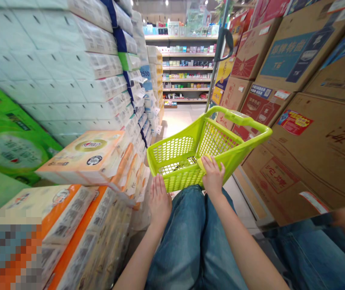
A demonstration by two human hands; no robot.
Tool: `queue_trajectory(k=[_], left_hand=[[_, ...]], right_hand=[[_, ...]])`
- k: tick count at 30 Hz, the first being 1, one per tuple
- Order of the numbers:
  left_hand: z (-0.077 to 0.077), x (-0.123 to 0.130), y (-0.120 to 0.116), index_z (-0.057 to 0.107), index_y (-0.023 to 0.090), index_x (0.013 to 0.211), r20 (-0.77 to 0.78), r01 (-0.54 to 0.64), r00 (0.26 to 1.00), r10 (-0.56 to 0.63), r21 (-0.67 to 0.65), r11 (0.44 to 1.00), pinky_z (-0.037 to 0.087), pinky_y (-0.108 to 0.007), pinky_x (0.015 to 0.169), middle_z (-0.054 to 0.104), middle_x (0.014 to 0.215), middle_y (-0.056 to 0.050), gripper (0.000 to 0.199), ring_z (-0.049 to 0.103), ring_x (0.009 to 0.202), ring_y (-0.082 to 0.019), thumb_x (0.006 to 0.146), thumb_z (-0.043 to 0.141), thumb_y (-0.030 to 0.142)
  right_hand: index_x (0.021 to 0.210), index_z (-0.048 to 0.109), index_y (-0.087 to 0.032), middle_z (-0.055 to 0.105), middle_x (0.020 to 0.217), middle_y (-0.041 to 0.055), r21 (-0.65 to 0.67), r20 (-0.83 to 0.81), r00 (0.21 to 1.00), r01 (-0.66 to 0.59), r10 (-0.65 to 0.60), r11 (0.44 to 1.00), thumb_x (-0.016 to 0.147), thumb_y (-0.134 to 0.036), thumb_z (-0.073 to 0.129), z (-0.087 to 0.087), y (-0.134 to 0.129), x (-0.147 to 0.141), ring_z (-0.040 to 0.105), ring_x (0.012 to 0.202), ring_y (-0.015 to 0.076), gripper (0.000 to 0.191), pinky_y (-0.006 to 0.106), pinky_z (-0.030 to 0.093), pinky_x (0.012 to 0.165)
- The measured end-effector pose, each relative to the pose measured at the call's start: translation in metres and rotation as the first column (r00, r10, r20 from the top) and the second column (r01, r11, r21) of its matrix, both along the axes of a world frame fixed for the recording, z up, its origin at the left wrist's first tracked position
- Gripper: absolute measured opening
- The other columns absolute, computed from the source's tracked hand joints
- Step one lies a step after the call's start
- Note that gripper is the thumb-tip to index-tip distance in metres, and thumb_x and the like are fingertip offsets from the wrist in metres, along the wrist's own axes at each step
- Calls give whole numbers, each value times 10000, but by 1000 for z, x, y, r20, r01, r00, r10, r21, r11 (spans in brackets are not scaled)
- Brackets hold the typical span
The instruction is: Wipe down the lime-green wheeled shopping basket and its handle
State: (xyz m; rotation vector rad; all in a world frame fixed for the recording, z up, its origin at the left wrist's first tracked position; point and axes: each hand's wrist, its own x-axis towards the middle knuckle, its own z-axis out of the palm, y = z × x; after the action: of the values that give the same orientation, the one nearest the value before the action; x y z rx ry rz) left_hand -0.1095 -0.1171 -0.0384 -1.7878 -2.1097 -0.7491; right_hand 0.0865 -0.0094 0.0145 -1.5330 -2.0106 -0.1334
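A lime-green plastic shopping basket with lattice walls stands tilted just beyond my knees, its raised handle bar toward the right. My left hand lies against the near left corner, fingers stretched out along the outer wall and touching it. At the near rim, my right hand presses a yellow cloth onto the basket, fingers bent over it. Part of the cloth is hidden under those fingers. Through the lattice floor, dark and light patches show.
Stacked tissue packs rise on the left, with orange-edged packs close to my left arm. Cardboard cartons wall the right side. A grey pole with a dark loop stands behind the basket. Stocked shelves line the far end.
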Motion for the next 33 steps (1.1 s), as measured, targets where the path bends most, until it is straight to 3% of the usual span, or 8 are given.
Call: queue_trajectory(k=[5,8,13,17,20,23,29,33], left_hand=[[-5,-1,1,118,44,1570,-12,-6,1000,6,-1,1000,302,-471,1212,293,1607,-215,792,261,1506,-284,872,477,143],[-8,-3,2,179,36,1558,-33,-19,999,19,-14,1000,301,-468,1211,320,1593,-220,723,274,1501,-278,882,426,110],[-2,-2,0,187,12,1549,-27,-11,1000,10,-50,999,285,-457,1219,309,1598,-225,757,249,1510,-282,864,481,140],[2,-1,-2,142,40,1566,-18,1,1000,-2,-32,999,283,-449,1221,302,1605,-210,780,244,1512,-275,870,478,144],[1,0,-1,136,34,1566,-22,3,1000,-4,-18,1000,279,-450,1224,295,1605,-218,788,252,1508,-283,868,486,145],[-1,1,-1,116,19,1564,-38,-7,999,7,-11,1000,293,-460,1216,282,1606,-232,803,249,1508,-295,868,495,152],[-5,1,1,103,24,1565,-69,-27,997,25,-25,999,297,-456,1211,279,1609,-224,800,251,1508,-288,873,484,152],[-5,0,2,165,6,1552,-87,-52,995,47,-50,997,282,-448,1219,306,1598,-225,750,275,1501,-282,872,460,125]], right_hand=[[1419,506,-255,541,1480,37,-67,-70,972,-228,223,971,828,-32,422,-14,-40,-83,342,1454,209,637,489,130,1182],[1411,505,-252,525,1495,41,-81,-63,934,-355,351,931,918,-117,418,-17,-54,-112,323,1464,200,519,477,140,1186],[1430,481,-276,536,1485,44,-73,20,903,-427,429,901,889,-67,418,-11,-37,-76,369,1442,189,584,515,77,1201],[1434,482,-266,530,1490,37,-37,29,969,-245,246,969,779,9,425,-4,-9,-17,380,1439,192,713,524,77,1200],[1428,491,-268,518,1500,27,-21,32,994,-107,108,994,752,16,419,-2,-3,-1,363,1451,195,737,524,100,1197],[1435,487,-248,508,1508,34,-46,0,998,-59,59,997,761,15,418,-5,-13,-20,332,1468,203,727,512,113,1196],[1433,485,-243,525,1494,47,-94,-47,959,-284,280,954,886,-53,415,-16,-45,-91,322,1466,212,584,503,101,1203],[1417,494,-253,540,1480,49,-86,-33,938,-347,346,934,946,-146,431,-16,-50,-106,335,1452,224,487,505,147,1192]])
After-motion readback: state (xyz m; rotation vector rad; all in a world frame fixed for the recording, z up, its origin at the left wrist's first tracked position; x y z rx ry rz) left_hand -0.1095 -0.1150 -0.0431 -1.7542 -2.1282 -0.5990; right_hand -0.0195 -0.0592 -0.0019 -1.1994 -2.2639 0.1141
